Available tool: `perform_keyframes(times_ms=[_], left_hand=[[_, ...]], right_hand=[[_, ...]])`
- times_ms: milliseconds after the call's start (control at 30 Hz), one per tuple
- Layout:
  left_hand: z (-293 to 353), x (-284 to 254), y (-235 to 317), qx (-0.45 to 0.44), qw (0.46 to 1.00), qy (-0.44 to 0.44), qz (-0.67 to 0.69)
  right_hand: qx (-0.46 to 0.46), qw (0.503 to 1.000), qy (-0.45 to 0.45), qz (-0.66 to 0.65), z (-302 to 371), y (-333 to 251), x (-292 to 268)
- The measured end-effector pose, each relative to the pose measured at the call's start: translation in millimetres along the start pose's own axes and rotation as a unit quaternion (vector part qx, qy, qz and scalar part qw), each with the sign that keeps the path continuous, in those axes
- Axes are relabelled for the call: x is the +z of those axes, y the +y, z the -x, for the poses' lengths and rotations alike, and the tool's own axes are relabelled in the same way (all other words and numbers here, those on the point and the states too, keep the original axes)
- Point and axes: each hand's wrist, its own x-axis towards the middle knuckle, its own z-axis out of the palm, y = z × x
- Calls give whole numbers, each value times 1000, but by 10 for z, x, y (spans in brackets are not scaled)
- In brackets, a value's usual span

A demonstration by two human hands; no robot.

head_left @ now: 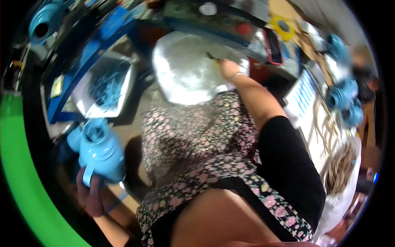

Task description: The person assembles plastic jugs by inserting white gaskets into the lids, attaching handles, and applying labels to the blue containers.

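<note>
Two hands are engaged: a glossy light-blue ceramic jug (101, 150) is gripped by the left hand (91, 193); a small tool on a silvery sheet (185, 70) is clasped by the right hand (228, 69).

Scene brightly lit from above; glare seen on crinkled silver foil sheet (187, 70). Motion blur throughout. Edges bent by fisheye, black rim; right side most smeared.
</note>
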Motion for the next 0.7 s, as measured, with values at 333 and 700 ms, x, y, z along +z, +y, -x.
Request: perform_keyframes(times_ms=[333, 700], left_hand=[[-532, 409, 809, 88, 970, -225, 4], [-753, 524, 776, 26, 940, -339, 22]], right_hand=[[-439, 850, 45, -289, 1057, -1015, -2177], [-489, 851, 153, 110, 2066, -1509, -2612]])
